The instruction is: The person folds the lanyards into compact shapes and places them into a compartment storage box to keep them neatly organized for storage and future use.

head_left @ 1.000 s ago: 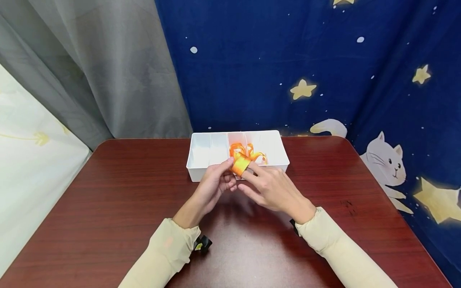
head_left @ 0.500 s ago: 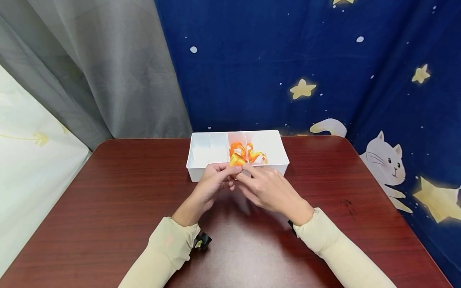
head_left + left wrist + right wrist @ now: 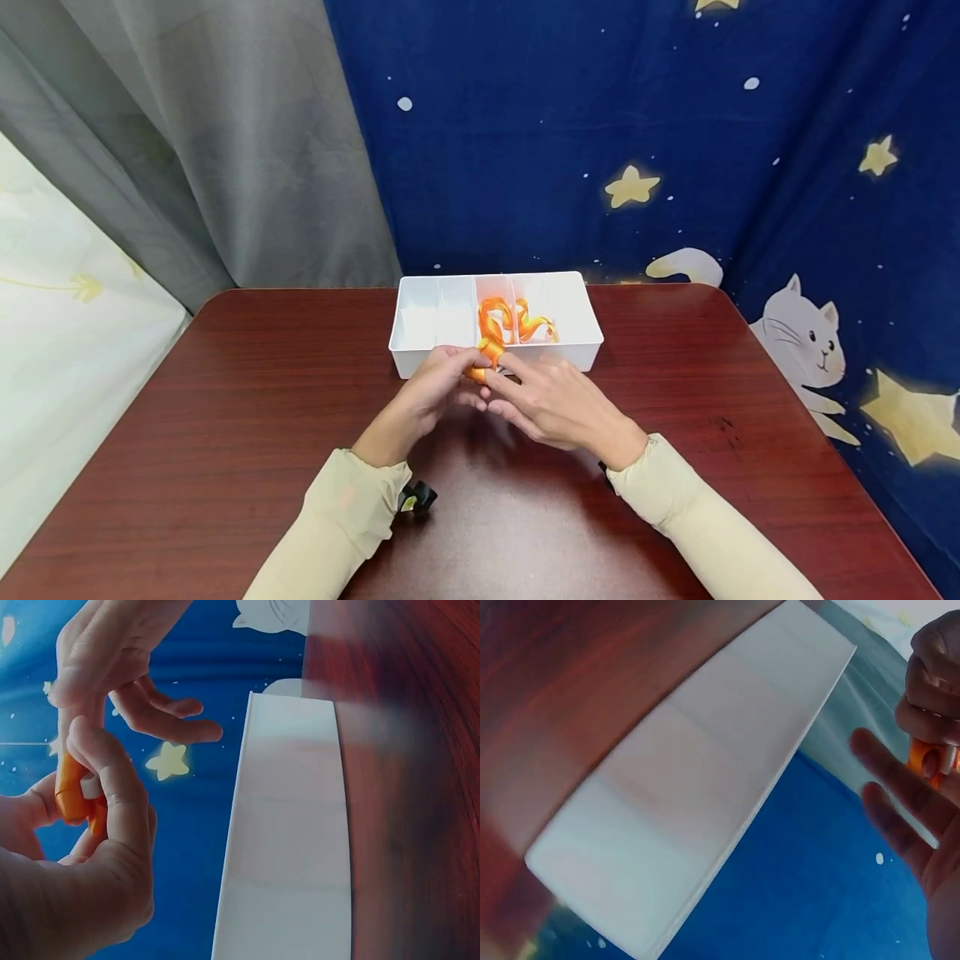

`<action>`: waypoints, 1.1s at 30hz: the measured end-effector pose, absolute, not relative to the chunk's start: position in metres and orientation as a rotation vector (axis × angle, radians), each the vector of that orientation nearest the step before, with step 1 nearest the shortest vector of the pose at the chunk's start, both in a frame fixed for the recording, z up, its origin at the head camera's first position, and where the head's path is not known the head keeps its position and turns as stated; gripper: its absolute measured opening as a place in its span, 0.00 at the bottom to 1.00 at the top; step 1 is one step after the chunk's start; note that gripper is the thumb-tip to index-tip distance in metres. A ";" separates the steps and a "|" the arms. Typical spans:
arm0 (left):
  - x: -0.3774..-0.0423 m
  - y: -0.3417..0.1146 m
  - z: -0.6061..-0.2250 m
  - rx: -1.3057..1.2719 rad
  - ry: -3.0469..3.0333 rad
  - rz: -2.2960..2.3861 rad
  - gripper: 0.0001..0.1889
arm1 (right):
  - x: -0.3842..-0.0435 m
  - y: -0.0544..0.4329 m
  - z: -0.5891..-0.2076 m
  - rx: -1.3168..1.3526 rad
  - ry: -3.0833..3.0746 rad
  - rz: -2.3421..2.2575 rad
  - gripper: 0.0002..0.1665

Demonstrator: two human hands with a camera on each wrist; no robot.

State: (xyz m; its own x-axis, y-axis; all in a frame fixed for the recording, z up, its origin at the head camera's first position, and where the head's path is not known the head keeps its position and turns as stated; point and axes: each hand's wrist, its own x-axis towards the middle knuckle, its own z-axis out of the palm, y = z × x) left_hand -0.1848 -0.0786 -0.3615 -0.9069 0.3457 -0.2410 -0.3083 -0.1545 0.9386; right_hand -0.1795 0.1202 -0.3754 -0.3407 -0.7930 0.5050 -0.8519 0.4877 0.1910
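A satiny orange ribbon (image 3: 491,352) is looped near the fingertips of my right hand (image 3: 561,400), whose index and middle fingers reach out straight into the loops. My left hand (image 3: 429,390) pinches the ribbon between thumb and curled fingers. Beside the orange coil (image 3: 69,796) in the left wrist view sits a small white piece (image 3: 91,786), mostly hidden by the left fingers. More ribbon trails over the front rim of a white divided box (image 3: 411,364) and lies in loose curls (image 3: 536,327) inside it. Two outstretched right fingers (image 3: 900,780) show away from the ribbon in the right wrist view.
The box stands near the far edge of a dark red wooden table (image 3: 285,400), just beyond both hands. Behind hang a grey curtain (image 3: 285,167) and a blue star-patterned curtain (image 3: 510,167). Black straps (image 3: 417,498) show at the sleeve cuffs.
The ribbon loop at the hands has turned and come slightly lower and nearer. The right fingers closed in on the left thumb, then stretched out again. Box and loose curls stay put.
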 end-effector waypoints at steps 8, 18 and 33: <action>-0.184 -0.086 -0.364 0.073 1.443 2.148 0.10 | -0.180 0.120 -0.378 1.383 -2.173 0.333 0.25; -0.181 -0.084 -0.368 0.189 1.403 2.195 0.13 | -0.180 0.122 -0.378 1.294 -2.194 0.927 0.26; -0.182 -0.080 -0.371 0.260 1.828 2.257 0.11 | -0.176 0.110 -0.376 1.178 -2.114 1.582 0.26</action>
